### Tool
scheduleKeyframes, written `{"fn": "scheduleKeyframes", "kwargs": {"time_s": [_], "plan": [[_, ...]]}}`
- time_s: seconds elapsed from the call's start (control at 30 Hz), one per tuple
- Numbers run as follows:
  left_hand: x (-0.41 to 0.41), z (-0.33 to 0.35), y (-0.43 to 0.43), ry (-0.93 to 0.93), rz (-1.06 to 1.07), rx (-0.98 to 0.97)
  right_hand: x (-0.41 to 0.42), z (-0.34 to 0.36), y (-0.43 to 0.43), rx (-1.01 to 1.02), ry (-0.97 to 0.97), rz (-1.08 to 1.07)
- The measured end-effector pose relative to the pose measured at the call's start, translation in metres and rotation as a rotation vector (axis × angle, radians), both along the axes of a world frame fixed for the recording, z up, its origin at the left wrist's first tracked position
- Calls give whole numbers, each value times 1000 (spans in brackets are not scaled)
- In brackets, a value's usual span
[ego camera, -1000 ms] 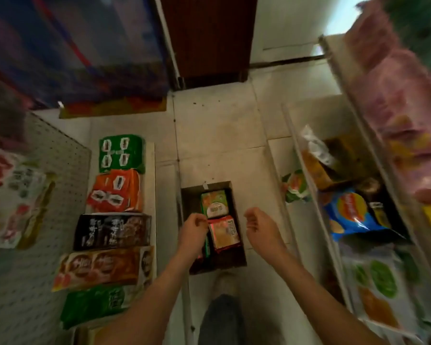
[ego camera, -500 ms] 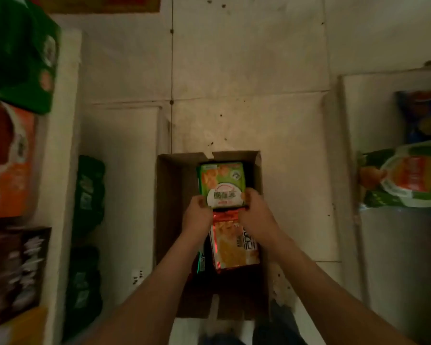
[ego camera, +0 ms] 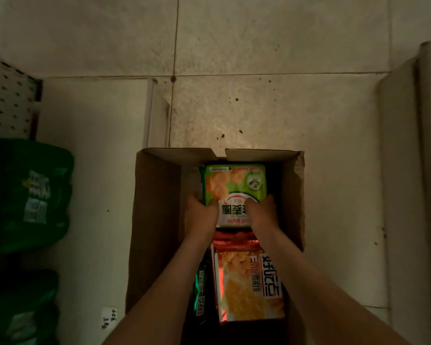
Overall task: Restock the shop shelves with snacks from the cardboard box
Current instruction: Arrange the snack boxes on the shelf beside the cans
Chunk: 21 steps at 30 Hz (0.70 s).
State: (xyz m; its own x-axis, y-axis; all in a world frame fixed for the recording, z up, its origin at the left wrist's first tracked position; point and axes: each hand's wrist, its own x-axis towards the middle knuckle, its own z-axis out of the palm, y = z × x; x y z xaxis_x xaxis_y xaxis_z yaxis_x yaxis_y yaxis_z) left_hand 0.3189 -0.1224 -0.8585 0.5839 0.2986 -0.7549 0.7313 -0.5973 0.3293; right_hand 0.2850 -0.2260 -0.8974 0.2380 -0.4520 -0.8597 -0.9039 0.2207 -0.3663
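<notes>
Currently, nearest the person, an orange packet point(ego camera: 249, 285) lies flat in the near half of the cardboard box point(ego camera: 157, 220). A dark packet point(ego camera: 200, 295) stands on edge between it and the box's left wall. Beyond, at the far end of the box, the green packet point(ego camera: 234, 185) lies face up. The left hand point(ego camera: 200, 215) grips its near left corner and the right hand point(ego camera: 261, 212) its near right corner, with fingers wrapped round the sides and thumbs on the printed face. Whether the packet has lifted clear of what lies beneath it cannot be told.

A second ago both hands hung empty above the box; half a second ago they had only reached the packet's near edge. The hold is now closed on both sides, so the pick appears secured, and lifting it out is judged the step in hand.

Farther off, green bags point(ego camera: 30, 195) sit on the left shelf beside the box. A pale shelf edge point(ego camera: 408, 170) runs along the right, and tiled floor point(ego camera: 259, 108) lies past the box's far wall.
</notes>
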Motion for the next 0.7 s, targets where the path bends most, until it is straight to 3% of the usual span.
{"fn": "scheduleKeyframes", "kwargs": {"time_s": [0.2, 0.37, 0.47, 0.7], "plan": [[-4, -1, -3, 34, 6, -31, 0, 5, 2, -66, -1, 7], [-21, 38, 3, -149, -74, 32, -9, 41, 17, -53, -37, 130], [-27, 82, 4, -134, -50, 87, -26, 85, 24, 38, -116, 145], [-42, 227, -6, -195, -54, 90, -42, 241, 5, -10, -183, 226]]}}
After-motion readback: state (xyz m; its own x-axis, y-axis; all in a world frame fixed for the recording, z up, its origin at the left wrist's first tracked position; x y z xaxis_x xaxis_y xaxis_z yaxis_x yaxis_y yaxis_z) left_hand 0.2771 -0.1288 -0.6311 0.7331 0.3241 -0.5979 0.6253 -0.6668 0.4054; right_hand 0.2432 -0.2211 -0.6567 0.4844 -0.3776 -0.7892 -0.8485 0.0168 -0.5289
